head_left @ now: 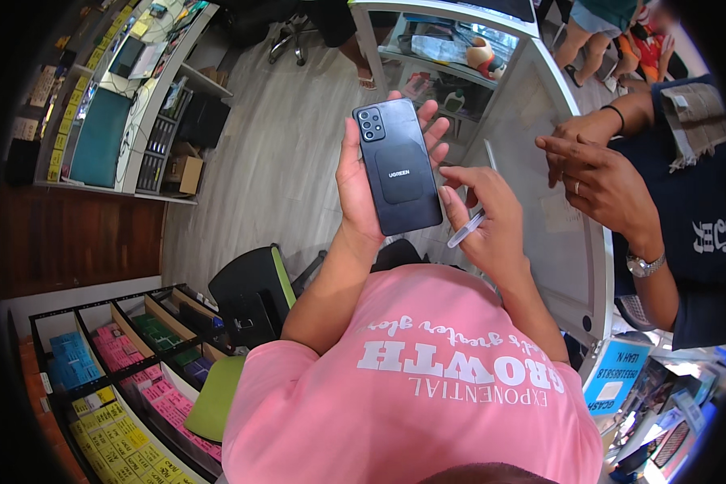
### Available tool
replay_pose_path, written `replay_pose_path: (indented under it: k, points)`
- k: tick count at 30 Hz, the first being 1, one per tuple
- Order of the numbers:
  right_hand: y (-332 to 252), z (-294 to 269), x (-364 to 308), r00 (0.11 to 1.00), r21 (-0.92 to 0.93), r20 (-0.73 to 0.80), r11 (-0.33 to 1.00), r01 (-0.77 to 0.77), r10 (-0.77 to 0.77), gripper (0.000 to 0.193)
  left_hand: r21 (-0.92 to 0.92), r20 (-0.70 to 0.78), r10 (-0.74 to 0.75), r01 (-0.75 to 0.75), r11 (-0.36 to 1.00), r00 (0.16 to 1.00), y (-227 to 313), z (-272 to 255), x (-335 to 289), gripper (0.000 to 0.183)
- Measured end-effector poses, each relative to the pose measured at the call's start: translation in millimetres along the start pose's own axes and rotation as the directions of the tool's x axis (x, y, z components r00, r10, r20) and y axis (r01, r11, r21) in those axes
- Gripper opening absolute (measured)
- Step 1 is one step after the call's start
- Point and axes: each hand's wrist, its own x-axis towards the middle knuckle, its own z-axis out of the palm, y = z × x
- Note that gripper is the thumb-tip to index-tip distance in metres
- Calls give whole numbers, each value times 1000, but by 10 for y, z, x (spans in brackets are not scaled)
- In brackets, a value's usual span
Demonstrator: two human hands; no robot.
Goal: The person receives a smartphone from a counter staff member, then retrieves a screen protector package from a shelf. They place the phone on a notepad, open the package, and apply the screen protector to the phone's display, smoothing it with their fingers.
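A dark smartphone (410,211) lies back side up across the palm of my left hand (355,196). My thumb runs along its left edge and the fingertips show past its right edge. Several camera lenses sit in its upper left corner, and a dark rounded plate (397,184) is on the middle of its back. Just right of the phone is my right hand (496,218), its fingers curled. Tucked in that hand is a small, narrow, whitish translucent piece (466,230), whose kind I cannot make out.
At the right, another person's hands (601,173) are held together near a glass display cabinet (577,234). A black-and-green chair (254,282) stands at the lower left, beside a divided rack (109,379) of coloured cards. A cluttered desk (141,97) is at upper left.
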Motion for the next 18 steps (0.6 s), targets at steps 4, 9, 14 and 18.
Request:
replay_pose_path:
  k: [4,9,14,18]
  points:
    - [115,201,123,956,217,188,940,-264,225,27,22,32,37,-38,999,999,189,-114,160,71]
    - [147,532,554,854,356,388,798,-487,347,30,64,63,20,-24,998,998,601,-259,502,72]
    - [201,1061,1124,845,502,377,684,-530,379,29,104,78,-7,-1,995,997,1248,-378,933,73]
    - [212,1407,1576,808,460,401,667,-585,432,31,125,80,-34,24,992,996,1756,-479,1215,74]
